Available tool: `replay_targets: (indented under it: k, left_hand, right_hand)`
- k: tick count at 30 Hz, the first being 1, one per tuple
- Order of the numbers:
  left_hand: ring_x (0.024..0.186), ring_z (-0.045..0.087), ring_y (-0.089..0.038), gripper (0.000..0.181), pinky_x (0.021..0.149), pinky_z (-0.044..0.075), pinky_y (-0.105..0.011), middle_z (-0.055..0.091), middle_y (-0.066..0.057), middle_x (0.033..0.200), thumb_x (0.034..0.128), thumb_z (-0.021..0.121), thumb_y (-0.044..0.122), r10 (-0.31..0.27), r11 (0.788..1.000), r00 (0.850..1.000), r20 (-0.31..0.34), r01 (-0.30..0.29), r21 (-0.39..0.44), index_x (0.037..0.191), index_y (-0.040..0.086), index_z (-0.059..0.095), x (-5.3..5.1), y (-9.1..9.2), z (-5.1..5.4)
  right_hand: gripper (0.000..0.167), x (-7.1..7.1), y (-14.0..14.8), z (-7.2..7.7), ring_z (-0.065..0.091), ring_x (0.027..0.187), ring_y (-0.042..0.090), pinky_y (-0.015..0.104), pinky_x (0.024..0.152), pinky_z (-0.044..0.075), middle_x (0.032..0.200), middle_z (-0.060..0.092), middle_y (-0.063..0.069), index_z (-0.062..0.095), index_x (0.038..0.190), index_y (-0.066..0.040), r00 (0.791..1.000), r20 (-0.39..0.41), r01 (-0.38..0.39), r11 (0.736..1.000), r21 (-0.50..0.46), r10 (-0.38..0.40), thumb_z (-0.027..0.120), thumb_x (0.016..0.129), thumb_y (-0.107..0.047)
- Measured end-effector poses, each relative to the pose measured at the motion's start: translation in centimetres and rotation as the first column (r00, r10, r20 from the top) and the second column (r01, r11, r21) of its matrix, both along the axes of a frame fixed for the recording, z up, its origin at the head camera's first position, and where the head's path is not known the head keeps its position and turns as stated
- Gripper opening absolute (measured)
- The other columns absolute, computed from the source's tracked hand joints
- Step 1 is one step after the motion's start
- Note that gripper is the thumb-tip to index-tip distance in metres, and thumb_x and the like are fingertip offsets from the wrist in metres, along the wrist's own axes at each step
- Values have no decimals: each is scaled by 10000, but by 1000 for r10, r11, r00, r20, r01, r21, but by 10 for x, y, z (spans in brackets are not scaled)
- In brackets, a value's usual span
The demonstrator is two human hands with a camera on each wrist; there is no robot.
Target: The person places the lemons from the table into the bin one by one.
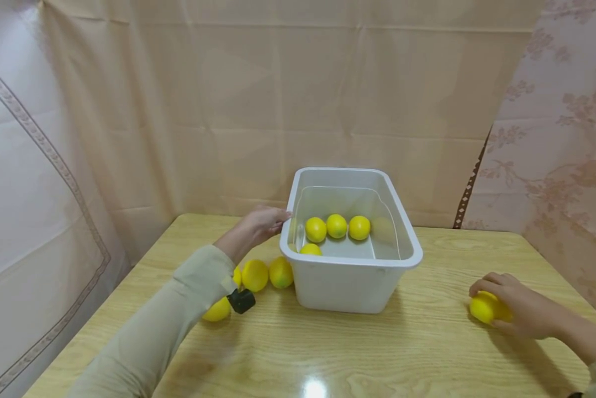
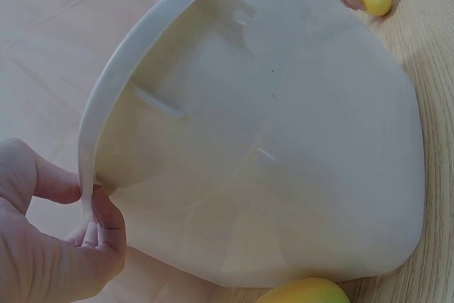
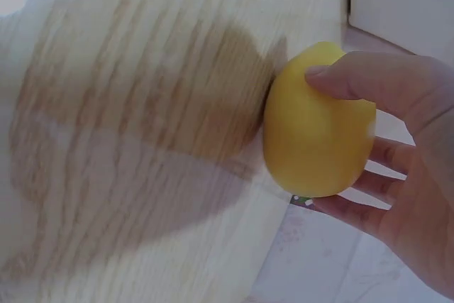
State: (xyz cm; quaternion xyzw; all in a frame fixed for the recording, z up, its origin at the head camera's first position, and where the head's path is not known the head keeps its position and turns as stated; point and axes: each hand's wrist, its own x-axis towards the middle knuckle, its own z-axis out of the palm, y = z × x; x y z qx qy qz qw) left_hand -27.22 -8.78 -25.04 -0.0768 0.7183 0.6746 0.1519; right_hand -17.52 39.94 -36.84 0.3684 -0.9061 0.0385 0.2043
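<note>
My left hand (image 1: 262, 224) pinches the left rim of a white plastic bin (image 1: 349, 284), thumb on one side and fingers curled under the other, as the left wrist view shows. Several lemons lie inside the bin, among them a lemon (image 1: 359, 228) near its right wall. At the right of the table, my right hand (image 1: 523, 307) grips another lemon (image 3: 319, 125), thumb on top and fingers around its far side. That lemon is at or just above the tabletop; I cannot tell if it touches.
Left of the bin, several lemons sit on the table, including one lemon (image 1: 255, 275) partly beside my left sleeve (image 1: 198, 287). The wooden table (image 1: 278, 354) backs onto a beige curtain (image 1: 228, 110). A floral cloth (image 1: 566, 138) hangs at the right.
</note>
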Motion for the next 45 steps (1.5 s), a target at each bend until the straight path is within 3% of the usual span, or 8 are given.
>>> replay_targets:
  k: [11, 18, 21, 26, 31, 36, 41, 45]
  left_hand:
    - [901, 542, -116, 381, 1095, 433, -299, 545, -67, 1051, 966, 516, 50, 3, 1000, 1000, 6, -3, 9, 1315, -99, 490, 0, -2, 1]
    - [1033, 543, -157, 399, 1114, 416, -304, 505, -177, 1373, 965, 502, 28, 2, 999, 1000, 14, -3, 42, 1339, -103, 459, 2, -1, -1]
    - [1045, 537, -161, 402, 1121, 409, -305, 474, -188, 1416, 967, 500, 32, -1, 999, 1000, 16, 0, 44, 1344, -101, 453, 2, -1, -1]
    - [975, 545, -138, 399, 1114, 416, -303, 535, -147, 1287, 964, 507, 33, 3, 999, 1000, 9, -3, 37, 1335, -104, 460, 2, -2, -2]
    - [954, 550, -132, 401, 1107, 423, -302, 549, -105, 1156, 961, 509, 29, 12, 999, 1000, 7, -12, 46, 1333, -110, 461, 0, -2, -2]
    - [926, 547, -126, 400, 1106, 425, -304, 546, -92, 1120, 958, 517, 32, 13, 999, 1000, 4, -13, 44, 1329, -108, 467, -1, -2, -2]
    - [962, 551, -141, 395, 1104, 427, -305, 547, -122, 1186, 954, 515, 19, 15, 999, 1000, 2, -16, 45, 1323, -116, 469, 1, -2, -1]
    - [843, 555, -91, 391, 1063, 453, -278, 564, -87, 1101, 956, 518, 30, 14, 999, 1000, -5, -14, 38, 1318, -111, 476, 2, -1, -1]
  right_hand:
    - [626, -3, -12, -7, 487, 883, 100, 311, 677, 503, 1032, 570, -50, 601, 1109, -170, 995, -44, 94, 996, 9, -94, 896, 557, -153]
    - [623, -4, -18, -11, 497, 890, 141, 361, 688, 502, 1038, 558, -20, 581, 1127, -151, 993, -66, 103, 995, 17, -102, 880, 580, -145]
    - [623, -5, -20, -11, 492, 871, 133, 344, 666, 492, 1018, 550, -28, 583, 1110, -157, 992, -83, 93, 995, 22, -91, 883, 564, -150]
    - [596, -7, -23, -9, 477, 824, 108, 314, 635, 460, 973, 533, -43, 594, 1080, -155, 991, -100, 88, 995, 36, -84, 877, 556, -159]
    - [569, -8, -26, -4, 472, 813, 107, 303, 626, 448, 953, 521, -34, 595, 1082, -141, 992, -63, 112, 992, 61, -108, 873, 587, -169]
    - [571, -9, -28, -1, 452, 793, 87, 239, 599, 412, 927, 507, -40, 599, 1074, -133, 993, -18, 119, 990, 75, -118, 885, 581, -170]
    - [532, -10, -31, 1, 426, 764, 64, 214, 589, 390, 884, 478, -71, 611, 1038, -144, 995, -17, 97, 990, 98, -96, 888, 584, -156]
    - [494, -12, -31, 1, 415, 744, 61, 210, 580, 375, 858, 460, -87, 607, 999, -166, 996, -24, 91, 988, 125, -89, 886, 592, -153]
